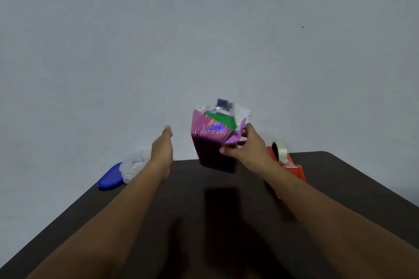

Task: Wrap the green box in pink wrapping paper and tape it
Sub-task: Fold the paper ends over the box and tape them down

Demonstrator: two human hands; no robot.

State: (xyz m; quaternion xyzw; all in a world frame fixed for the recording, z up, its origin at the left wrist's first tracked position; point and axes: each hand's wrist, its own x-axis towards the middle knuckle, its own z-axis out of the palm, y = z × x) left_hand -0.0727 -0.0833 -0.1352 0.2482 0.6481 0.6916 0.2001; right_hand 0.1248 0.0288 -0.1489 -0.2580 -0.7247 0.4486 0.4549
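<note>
The partly wrapped box [215, 140] was held above the table [340, 188], pinched at its right side by the right hand [247, 149]. The left hand [162, 151] hung apart to the box's left, not touching it. A tape dispenser [288, 163] sat on the table just behind the right forearm; a lid [110, 178] and a bag [133, 165] lay at the table's edge left of the left hand.
</note>
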